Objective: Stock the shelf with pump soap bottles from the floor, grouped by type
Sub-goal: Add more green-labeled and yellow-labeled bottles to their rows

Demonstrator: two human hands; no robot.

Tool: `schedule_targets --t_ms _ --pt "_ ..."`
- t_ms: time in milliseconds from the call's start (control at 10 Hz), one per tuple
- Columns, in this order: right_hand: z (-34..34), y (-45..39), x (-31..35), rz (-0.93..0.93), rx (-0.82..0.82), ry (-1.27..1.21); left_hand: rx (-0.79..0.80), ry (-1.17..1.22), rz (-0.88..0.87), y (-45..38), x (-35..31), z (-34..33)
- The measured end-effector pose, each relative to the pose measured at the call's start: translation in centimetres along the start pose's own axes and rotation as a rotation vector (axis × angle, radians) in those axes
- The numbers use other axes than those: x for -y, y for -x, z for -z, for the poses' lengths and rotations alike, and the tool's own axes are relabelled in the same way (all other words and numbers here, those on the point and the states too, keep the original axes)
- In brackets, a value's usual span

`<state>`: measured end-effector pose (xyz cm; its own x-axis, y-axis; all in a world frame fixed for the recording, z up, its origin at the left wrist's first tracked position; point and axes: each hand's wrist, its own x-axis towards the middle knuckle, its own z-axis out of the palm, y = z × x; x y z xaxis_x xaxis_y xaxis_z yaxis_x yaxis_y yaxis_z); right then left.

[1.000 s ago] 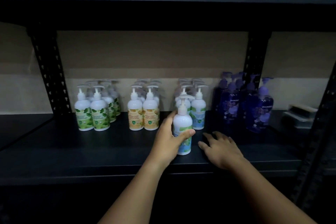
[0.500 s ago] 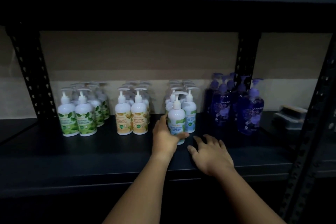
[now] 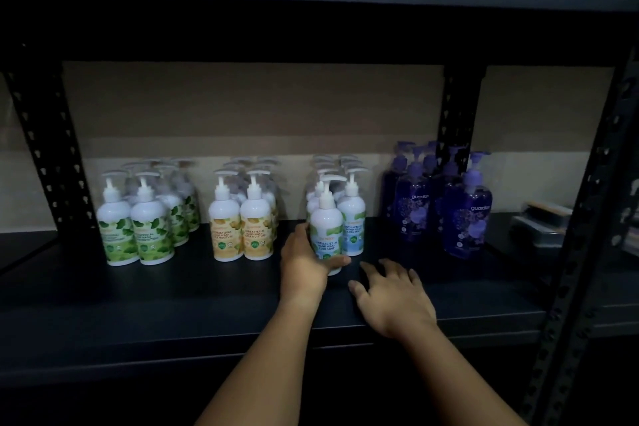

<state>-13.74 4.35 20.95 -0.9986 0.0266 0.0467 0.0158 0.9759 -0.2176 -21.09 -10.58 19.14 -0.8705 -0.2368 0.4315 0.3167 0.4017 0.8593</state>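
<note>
Cool-mint bottle (image 3: 326, 228) stood on shelf (image 3: 207, 290), at 9 o'clock of its blue-label row, gripped low by left hand (image 3: 304, 263). Right hand (image 3: 390, 297) rested flat, empty. Likely full, heavyish, slick plastic; body hold judged safer than pump.

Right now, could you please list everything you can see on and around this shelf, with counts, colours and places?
Green-leaf bottles: two in front, more behind, exact count unclear; white with green labels; left of the shelf.
Yellow-label bottles: two in front, more behind; white; left of centre.
Cool mint bottles: several, white with blue-green labels; centre.
Held cool mint bottle: one, at the front of that group.
Purple bottles: about five, dark purple; right of centre.
Flat stacked items: too dim to identify; far right.
Shelf: one, black, with perforated uprights.
Left hand: grips the held bottle.
Right hand: rests open on the shelf.
</note>
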Motion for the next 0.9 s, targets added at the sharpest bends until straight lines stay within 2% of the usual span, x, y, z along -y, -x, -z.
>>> schedule_targets --t_ms 900 --pt "0.2 0.3 0.1 0.002 -0.009 -0.006 0.087 0.048 0.051 0.8 -0.5 1.1"
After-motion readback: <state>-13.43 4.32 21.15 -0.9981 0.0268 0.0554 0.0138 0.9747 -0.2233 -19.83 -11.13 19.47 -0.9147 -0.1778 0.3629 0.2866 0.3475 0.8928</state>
